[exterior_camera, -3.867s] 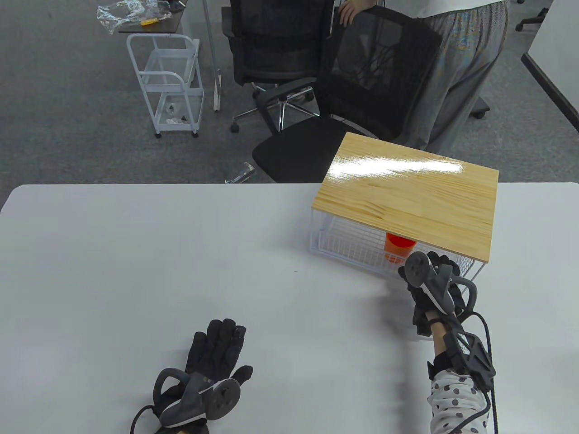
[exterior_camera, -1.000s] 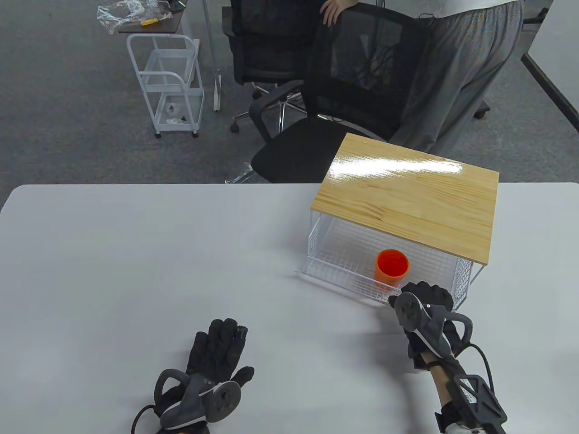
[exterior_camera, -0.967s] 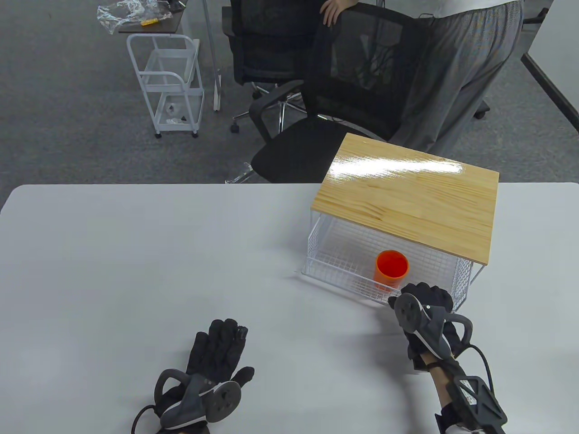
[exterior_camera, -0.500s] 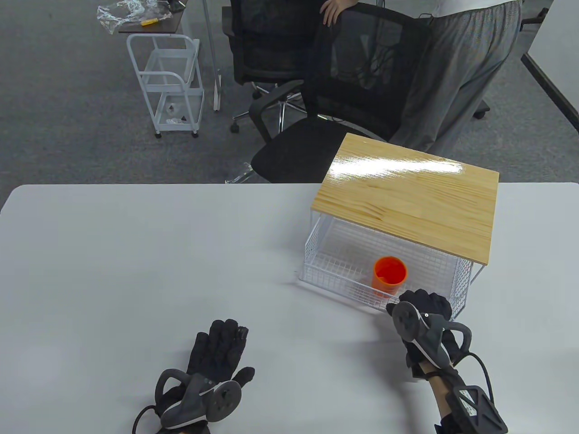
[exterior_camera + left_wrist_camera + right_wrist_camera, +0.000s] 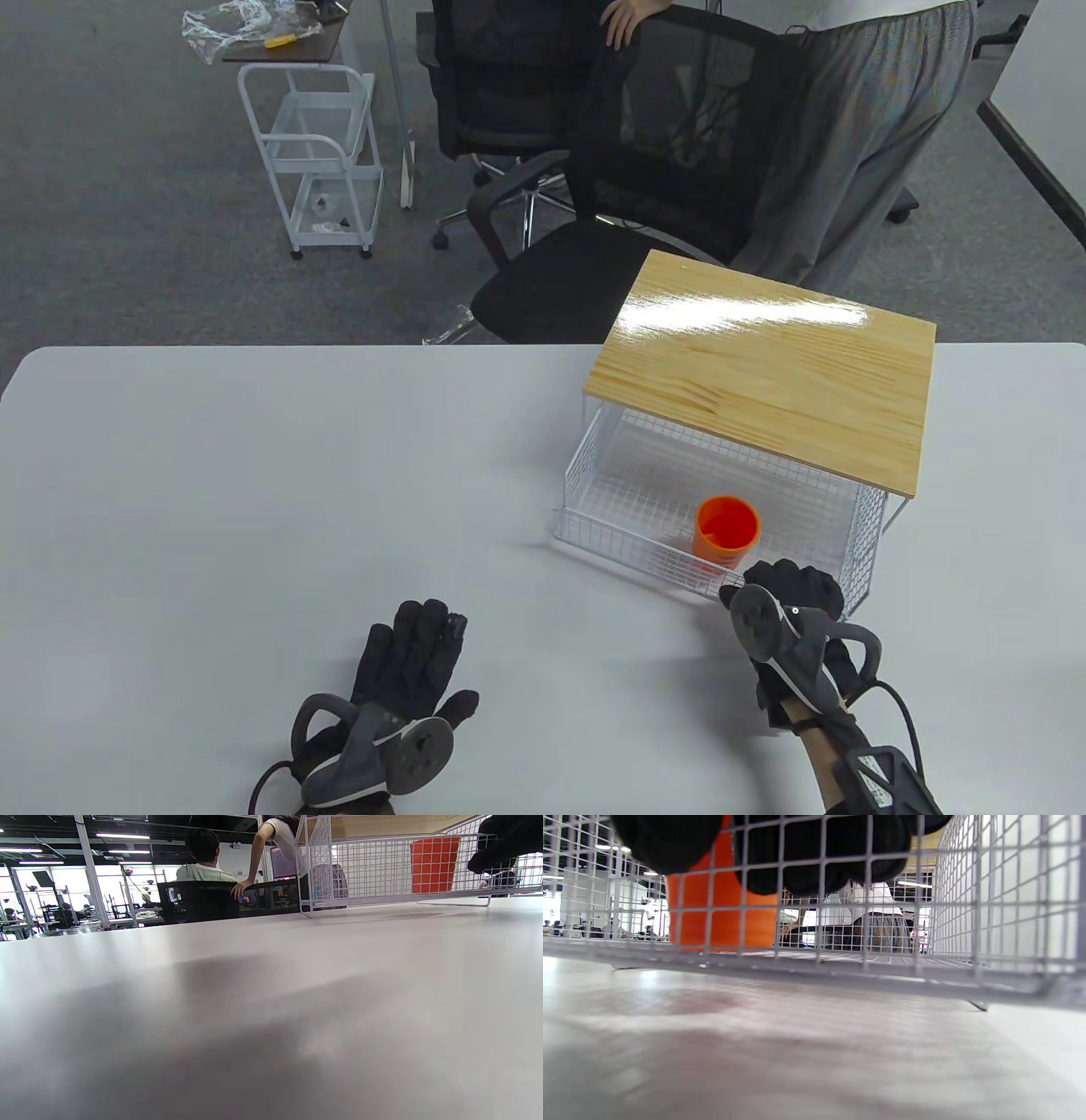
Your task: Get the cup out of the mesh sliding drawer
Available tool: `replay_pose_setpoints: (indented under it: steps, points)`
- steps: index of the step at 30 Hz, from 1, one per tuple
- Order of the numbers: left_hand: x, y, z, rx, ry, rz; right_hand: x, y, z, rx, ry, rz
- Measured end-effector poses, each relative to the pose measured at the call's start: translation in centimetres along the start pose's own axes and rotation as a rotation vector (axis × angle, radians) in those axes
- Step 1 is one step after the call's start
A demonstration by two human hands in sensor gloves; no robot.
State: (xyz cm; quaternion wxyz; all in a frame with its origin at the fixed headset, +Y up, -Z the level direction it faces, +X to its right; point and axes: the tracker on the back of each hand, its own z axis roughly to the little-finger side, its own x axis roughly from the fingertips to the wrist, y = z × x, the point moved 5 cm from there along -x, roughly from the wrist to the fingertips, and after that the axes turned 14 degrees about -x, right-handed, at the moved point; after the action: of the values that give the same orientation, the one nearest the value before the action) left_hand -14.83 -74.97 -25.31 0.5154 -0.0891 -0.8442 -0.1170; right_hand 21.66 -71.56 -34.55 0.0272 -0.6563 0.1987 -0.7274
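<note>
The table view is evenly bright and sharp, lit from overhead. A white streak of glare runs across the wooden top (image 5: 768, 373), and the table (image 5: 254, 475) carries only soft, faint shadows. Straight lines bow slightly toward the edges. In the left wrist view ceiling strip lights (image 5: 123, 835) and bright windows wash out the background, and the near tabletop is blurred with a broad dim shadow. The right wrist view is soft throughout, and its mesh wires (image 5: 865, 921) smear toward the edges.
</note>
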Motion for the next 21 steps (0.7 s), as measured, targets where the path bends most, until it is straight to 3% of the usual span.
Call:
replay_pose_setpoints:
  steps: [21]
  points:
    - [0.0, 0.1, 0.0, -0.003, 0.005, -0.01, 2.9, -0.5, -0.8, -0.012, -0.014, 0.006]
